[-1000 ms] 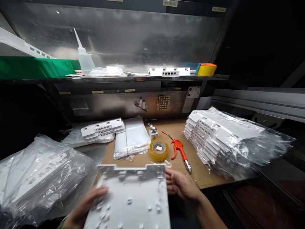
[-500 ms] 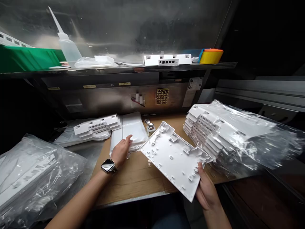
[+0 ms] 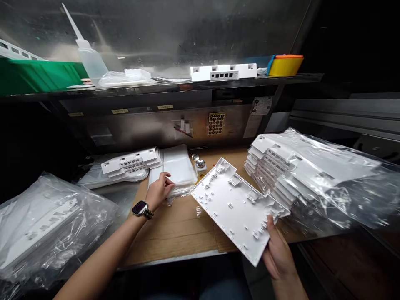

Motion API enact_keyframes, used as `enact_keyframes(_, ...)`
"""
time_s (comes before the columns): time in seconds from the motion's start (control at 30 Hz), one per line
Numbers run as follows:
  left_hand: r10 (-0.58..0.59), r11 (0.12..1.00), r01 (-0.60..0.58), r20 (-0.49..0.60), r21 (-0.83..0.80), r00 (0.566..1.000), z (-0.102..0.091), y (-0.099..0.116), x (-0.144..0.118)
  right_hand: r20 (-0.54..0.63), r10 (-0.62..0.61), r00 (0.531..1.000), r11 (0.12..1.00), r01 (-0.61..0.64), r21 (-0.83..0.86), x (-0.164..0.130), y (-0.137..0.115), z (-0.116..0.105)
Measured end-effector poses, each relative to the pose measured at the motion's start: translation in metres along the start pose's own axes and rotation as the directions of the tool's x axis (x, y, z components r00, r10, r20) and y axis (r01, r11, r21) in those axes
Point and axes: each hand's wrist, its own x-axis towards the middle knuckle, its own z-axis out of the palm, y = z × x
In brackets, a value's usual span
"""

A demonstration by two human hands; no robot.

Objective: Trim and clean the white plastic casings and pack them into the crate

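My right hand (image 3: 278,250) grips a white plastic housing panel (image 3: 231,208) by its lower right corner, thumb on top. The panel is tilted over the bench, its inner side up, showing clips, posts and cutouts. My left hand (image 3: 160,189), with a watch on the wrist, is at the front left of a stack of clear plastic bags (image 3: 179,164). Its fingers are curled and pinched at the top bag's edge; the fingertips are partly hidden. Just right of the bags stands a small bottle with a metal cap (image 3: 200,166).
Bagged white housings are stacked at right (image 3: 290,166), and another bagged housing (image 3: 40,237) lies at left. More housings (image 3: 131,162) rest behind my left hand. The shelf holds a green bin (image 3: 40,77), a squeeze bottle (image 3: 90,60), a white housing (image 3: 223,73) and a yellow container (image 3: 286,66).
The view has shifted slightly, moving the scene right. The left hand's fingers have curled in more at the bags. The right hand keeps its hold on the panel.
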Motion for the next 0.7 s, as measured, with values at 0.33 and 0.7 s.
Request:
enact_keyframes(0.33, -0.149, 0.948, 0.200, 0.211, -0.246, 0.966, -0.017, -0.023, 0.040, 0.023, -0.130, 0.991, 0.965, 0.132, -0.227, -0.006, 0.022, 0.018)
enact_keyframes(0.7, 0.132, 0.991, -0.135, 0.115, 0.011, 0.985, 0.000, 0.005, 0.034, 0.499, -0.369, 0.784, 0.566, 0.615, -0.549, -0.021, 0.065, 0.103)
